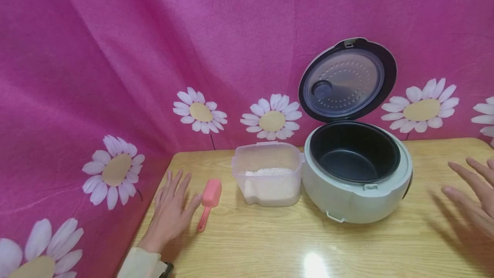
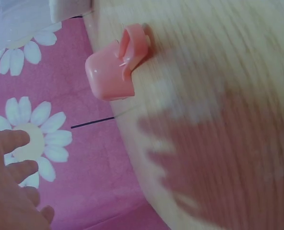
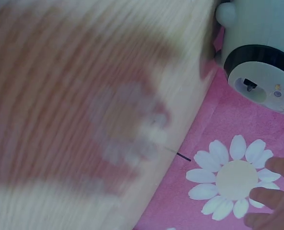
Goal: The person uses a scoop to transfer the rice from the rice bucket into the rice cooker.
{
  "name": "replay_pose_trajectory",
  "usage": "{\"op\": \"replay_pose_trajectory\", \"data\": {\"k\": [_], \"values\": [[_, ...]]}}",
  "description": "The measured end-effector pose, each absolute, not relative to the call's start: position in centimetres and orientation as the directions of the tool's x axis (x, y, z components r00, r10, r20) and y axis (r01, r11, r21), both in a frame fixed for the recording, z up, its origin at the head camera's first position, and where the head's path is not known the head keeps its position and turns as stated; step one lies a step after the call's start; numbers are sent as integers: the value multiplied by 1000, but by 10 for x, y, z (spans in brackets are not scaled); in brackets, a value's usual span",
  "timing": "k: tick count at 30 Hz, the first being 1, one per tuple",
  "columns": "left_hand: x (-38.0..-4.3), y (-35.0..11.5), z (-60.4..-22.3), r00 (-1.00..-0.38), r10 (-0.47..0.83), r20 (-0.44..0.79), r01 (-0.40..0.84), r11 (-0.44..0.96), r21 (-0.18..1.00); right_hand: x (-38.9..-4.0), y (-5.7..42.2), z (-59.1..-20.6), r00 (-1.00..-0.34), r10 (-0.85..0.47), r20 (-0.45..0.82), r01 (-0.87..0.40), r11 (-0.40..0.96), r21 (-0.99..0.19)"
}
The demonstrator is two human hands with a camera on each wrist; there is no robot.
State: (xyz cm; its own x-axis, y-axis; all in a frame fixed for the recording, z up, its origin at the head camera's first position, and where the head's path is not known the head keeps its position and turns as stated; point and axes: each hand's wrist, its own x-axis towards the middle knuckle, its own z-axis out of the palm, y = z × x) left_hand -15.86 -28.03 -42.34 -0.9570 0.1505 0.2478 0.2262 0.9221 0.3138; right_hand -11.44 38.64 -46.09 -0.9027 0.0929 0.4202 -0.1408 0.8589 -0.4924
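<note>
My left hand (image 1: 170, 209) hovers at the table's left side with fingers spread, holding nothing. Just right of it lies a pink scoop (image 1: 211, 194), its handle toward me; the left wrist view also shows this scoop (image 2: 111, 74) on the wood. A clear plastic container (image 1: 268, 179) of white grains, probably rice, stands farther right. Beside it is a white rice cooker (image 1: 356, 200) with its lid (image 1: 347, 83) raised and a dark inner pot (image 1: 355, 153) showing no contents. At the right edge my right hand (image 1: 476, 194), partly cut off, has its fingers extended and holds nothing.
The light wooden table (image 1: 254, 243) ends against a pink cloth (image 1: 231, 33) printed with white daisies, hung behind and at the left. The cooker's side with a socket (image 3: 257, 88) shows in the right wrist view. Both hands cast shadows on the wood.
</note>
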Motion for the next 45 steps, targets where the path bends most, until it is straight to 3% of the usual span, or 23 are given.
{"op": "replay_pose_trajectory", "data": {"k": [6, 13, 27, 38, 45], "values": [[-159, -280, -427, -975, 145, 171, 195, 925, 326, -118, 385, -466, -904, 72, 421, -158, 859, -487], [-157, -282, -424, -973, 131, 189, 187, 929, 319, -121, 388, -468, -916, 83, 394, -111, 888, -446], [-161, -278, -422, -978, 117, 174, 170, 928, 333, -128, 382, -449, -867, 61, 495, -244, 814, -528], [-163, -274, -430, -981, 109, 163, 159, 928, 336, -147, 366, -432, -935, -10, 354, -182, 872, -455], [-165, -270, -433, -983, 118, 141, 160, 926, 341, -156, 354, -424, -909, -3, 417, -236, 828, -509]]}}
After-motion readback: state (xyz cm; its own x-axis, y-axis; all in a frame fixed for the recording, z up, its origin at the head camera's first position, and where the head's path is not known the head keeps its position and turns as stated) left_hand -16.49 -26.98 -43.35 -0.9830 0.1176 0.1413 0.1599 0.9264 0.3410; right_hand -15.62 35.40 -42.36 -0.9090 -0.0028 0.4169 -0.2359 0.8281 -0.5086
